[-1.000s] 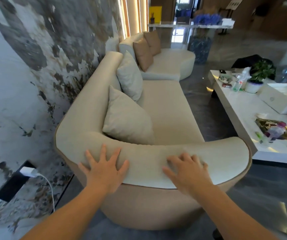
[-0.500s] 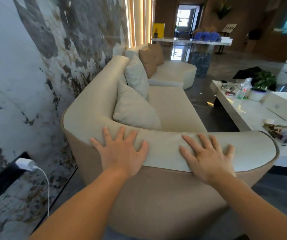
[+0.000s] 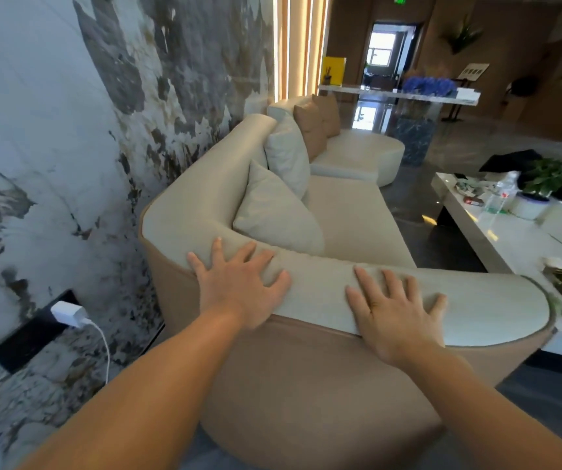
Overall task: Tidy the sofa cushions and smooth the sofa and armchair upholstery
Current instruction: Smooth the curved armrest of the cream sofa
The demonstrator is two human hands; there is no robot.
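A long cream sofa (image 3: 350, 215) runs away from me along the marble wall. Its curved near armrest (image 3: 320, 286) crosses in front of me. My left hand (image 3: 238, 286) lies flat on the left part of the armrest top, fingers spread. My right hand (image 3: 395, 313) lies flat on the right part, fingers spread, holding nothing. A cream cushion (image 3: 276, 212) leans in the near corner and a second cream cushion (image 3: 288, 154) stands behind it. Two tan cushions (image 3: 310, 127) stand on the far chaise section (image 3: 357, 154).
A white coffee table (image 3: 517, 245) with a potted plant (image 3: 540, 184), a bottle, a white box and clutter stands to the right. A white charger (image 3: 67, 313) with its cable is plugged into the wall at lower left. Dark glossy floor lies between sofa and table.
The view has risen and drawn back, so the sofa sits further right in frame. Both hands stay flat on the armrest top and have slid slightly to the right along it.
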